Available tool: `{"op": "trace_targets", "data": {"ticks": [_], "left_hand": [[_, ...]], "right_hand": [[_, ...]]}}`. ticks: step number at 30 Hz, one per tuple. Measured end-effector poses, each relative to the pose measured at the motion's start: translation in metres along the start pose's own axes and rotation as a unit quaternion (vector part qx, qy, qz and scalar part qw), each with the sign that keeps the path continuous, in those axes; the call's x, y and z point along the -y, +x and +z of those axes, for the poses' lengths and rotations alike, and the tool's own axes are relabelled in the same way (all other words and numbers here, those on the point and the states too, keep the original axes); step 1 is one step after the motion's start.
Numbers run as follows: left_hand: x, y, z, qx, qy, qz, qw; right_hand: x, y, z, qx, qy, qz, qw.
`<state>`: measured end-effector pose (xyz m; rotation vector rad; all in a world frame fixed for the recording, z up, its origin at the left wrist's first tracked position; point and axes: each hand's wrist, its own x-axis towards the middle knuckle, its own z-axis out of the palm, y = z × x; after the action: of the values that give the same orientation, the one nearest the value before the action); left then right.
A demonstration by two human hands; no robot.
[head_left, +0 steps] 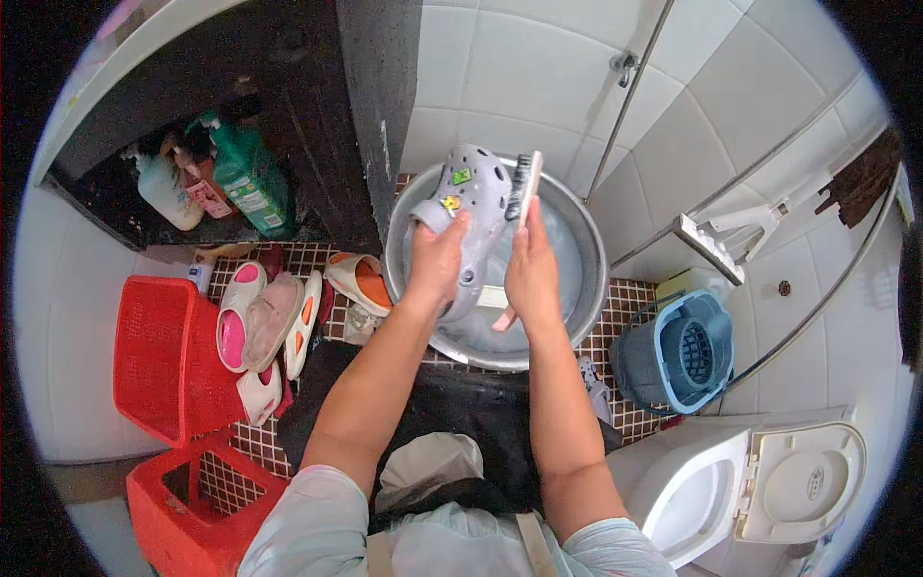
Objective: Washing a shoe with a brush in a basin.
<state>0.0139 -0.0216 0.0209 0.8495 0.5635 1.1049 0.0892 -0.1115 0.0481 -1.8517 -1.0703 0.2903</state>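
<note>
A pale lavender clog (478,207) with green and yellow charms is tilted over a round metal basin (598,279). My left hand (437,260) grips the clog by its heel strap and side. In my right hand (532,274) is a scrub brush (528,188) with a pale pink handle and black bristles, its handle end showing below my palm. The bristles face the toe of the clog and sit close beside it; I cannot tell whether they touch. Cloudy water (567,260) lies in the basin below, and a white piece of unclear kind shows between my hands.
Several slip-on shoes (274,322) lie to the left, beside a red basket (154,356) and a red stool (183,500). Pump bottles (250,183) stand in a dark cabinet. On the right are a blue mop bucket (673,356), a mop (750,231), a toilet (692,510) and another clog (594,385).
</note>
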Motion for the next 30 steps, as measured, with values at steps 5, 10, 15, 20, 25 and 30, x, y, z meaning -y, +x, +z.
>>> {"op": "trace_targets", "data": {"ticks": [5,10,15,20,25,30], "left_hand": [[-0.008,0.01,-0.019,-0.026,-0.057,-0.042,0.997],[0.017,0.002,-0.005,0.002,-0.044,-0.027,0.999],[0.009,0.011,-0.018,-0.038,-0.05,-0.089,0.994],[0.013,-0.004,-0.001,-0.011,-0.021,-0.068,0.997],[-0.018,0.005,-0.017,-0.012,-0.026,-0.088,0.996],[-0.014,-0.002,-0.013,0.003,0.03,-0.021,0.999]], "right_hand": [[0.012,-0.032,0.012,0.074,-0.005,0.062,0.995],[0.034,-0.005,-0.016,0.03,0.007,0.115,0.993],[0.031,-0.076,0.009,0.185,-0.097,0.054,0.976],[0.043,-0.023,0.0,0.037,-0.124,0.077,0.989],[0.032,-0.064,0.032,0.006,-0.136,-0.048,0.99],[0.071,-0.043,0.008,0.044,-0.078,0.103,0.991]]}}
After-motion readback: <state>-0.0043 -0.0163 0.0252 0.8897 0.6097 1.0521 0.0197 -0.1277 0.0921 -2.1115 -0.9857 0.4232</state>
